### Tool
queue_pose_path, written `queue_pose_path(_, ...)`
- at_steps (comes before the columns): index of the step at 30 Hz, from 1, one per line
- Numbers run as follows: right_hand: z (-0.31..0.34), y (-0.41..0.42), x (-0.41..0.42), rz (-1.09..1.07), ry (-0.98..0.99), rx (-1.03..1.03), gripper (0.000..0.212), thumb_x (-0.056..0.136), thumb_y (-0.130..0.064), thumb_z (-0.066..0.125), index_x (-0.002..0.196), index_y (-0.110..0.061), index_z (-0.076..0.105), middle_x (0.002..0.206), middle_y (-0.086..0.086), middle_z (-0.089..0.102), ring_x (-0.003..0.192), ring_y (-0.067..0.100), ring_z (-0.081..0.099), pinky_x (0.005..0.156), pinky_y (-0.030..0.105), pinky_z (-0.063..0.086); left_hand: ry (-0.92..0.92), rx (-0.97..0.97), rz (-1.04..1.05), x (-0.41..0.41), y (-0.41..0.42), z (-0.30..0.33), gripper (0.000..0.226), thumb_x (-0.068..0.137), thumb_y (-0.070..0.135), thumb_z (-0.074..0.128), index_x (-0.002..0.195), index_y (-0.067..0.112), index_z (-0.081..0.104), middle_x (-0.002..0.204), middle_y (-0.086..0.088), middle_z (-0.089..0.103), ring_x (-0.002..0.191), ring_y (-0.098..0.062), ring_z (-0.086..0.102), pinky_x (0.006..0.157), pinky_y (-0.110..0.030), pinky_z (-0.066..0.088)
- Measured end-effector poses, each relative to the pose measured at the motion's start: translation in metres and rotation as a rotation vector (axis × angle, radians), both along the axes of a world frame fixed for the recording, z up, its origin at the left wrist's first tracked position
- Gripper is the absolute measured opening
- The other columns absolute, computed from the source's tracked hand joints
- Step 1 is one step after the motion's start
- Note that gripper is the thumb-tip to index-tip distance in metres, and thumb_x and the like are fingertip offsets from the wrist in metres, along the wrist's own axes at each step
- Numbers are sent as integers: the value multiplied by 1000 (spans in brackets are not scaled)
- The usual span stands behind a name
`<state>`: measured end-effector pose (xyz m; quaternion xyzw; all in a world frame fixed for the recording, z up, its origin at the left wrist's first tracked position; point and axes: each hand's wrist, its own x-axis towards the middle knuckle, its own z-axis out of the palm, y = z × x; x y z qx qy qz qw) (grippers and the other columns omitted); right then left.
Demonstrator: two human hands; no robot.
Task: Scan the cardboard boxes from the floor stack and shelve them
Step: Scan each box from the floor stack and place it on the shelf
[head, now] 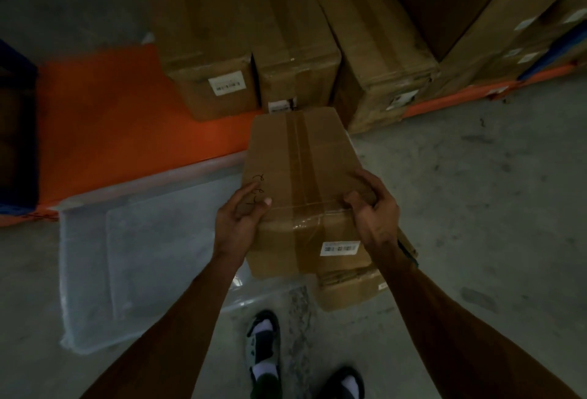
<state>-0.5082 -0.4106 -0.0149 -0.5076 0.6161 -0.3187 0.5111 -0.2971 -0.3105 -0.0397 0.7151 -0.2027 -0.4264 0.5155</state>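
Cardboard, tape, plastic, painted metal, concrete.

Held box (301, 157): matt brown corrugated cardboard, sealed with glossy brown packing tape (313, 211) that wrinkles and catches light at the near edge; white paper barcode label (340, 248), matt. Shelved boxes (295, 36): same matt cardboard, taped seams, white paper labels. Shelf deck (104, 119): smooth orange surface, looks like painted metal. Floor sheet (143, 255): translucent plastic film, slightly glossy. Floor (476, 192): grey concrete, matt, scuffed and stained.

cardboard boxes (301, 176): at least 7 | hands (236, 223): 2 | shoes (263, 344): 2 | clear plastic sheet (143, 255): 1
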Motion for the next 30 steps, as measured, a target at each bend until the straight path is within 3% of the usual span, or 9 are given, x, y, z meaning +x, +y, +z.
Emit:
queue_pose_path(3, 41, 4, -7, 4, 20, 27, 43, 84, -20, 71, 120, -43, 69, 119, -8, 67, 100, 5, 66, 86, 35, 61, -24, 13, -30, -1, 1, 48, 41, 83, 20, 78, 123, 25, 68, 109, 18, 69, 96, 7, 65, 77, -9, 50)
queue_pose_path(10, 169, 34, -39, -66, -8, -36, 42, 88, -16, 69, 126, -35, 68, 108, -16, 62, 88, -3, 63, 64, 9, 52, -71, -30, -89, -30, 7, 177, 41, 83, 23, 78, 122, 28, 67, 114, 17, 66, 100, 10, 61, 83, -11, 49)
queue_pose_path(14, 247, 55, -75, -142, 2, -94, 43, 90, -14, 68, 132, -24, 65, 93, -15, 63, 79, 2, 65, 56, 4, 45, -103, -66, -172, -59, 11, 251, 43, 81, 34, 77, 122, 35, 66, 123, 9, 64, 114, -9, 59, 99, -32, 49)
queue_pose_path(16, 285, 63, -96, -181, -8, -125, 44, 93, -13, 66, 136, -21, 63, 102, -4, 67, 90, 19, 64, 53, 6, 45, -104, -85, -207, -78, 11, 288, 45, 77, 41, 78, 121, 37, 66, 124, 9, 64, 115, -12, 60, 100, -39, 50)
queue_pose_path(18, 321, 71, -118, -201, -13, -152, 45, 94, -14, 65, 138, -23, 61, 108, 7, 69, 93, 20, 63, 57, 8, 44, -117, -116, -253, -97, 9, 324, 48, 73, 46, 78, 119, 41, 66, 128, 8, 62, 117, -13, 58, 100, -42, 50)
queue_pose_path(21, 373, 83, -151, -261, -11, -208, 45, 92, -18, 66, 136, -28, 62, 112, 2, 68, 88, 9, 64, 69, 17, 47, -133, -196, -341, -126, 3, 382, 45, 81, 35, 77, 125, 33, 65, 132, 6, 58, 118, -11, 55, 99, -31, 47)
queue_pose_path(23, 407, 92, -170, -328, 13, -252, 44, 92, -20, 66, 134, -31, 63, 94, -5, 67, 77, 6, 61, 66, 23, 49, -129, -247, -400, -145, -3, 418, 45, 85, 24, 74, 128, 23, 63, 130, 6, 57, 111, -9, 54, 86, -16, 45)
queue_pose_path(27, 473, 113, -195, -466, 65, -357, 46, 89, -26, 66, 133, -37, 62, 76, 10, 68, 66, 25, 64, 67, 42, 57, -145, -380, -511, -172, -6, 483, 40, 88, 15, 71, 126, 20, 64, 114, 11, 57, 87, 12, 52, 67, 2, 40)
queue_pose_path(30, 522, 132, -200, -547, 88, -448, 46, 90, -23, 66, 133, -38, 62, 62, 11, 61, 56, 24, 56, 57, 35, 51, -185, -480, -576, -178, -7, 528, 38, 87, 14, 71, 125, 18, 65, 112, 11, 59, 87, 15, 54, 69, 3, 39)
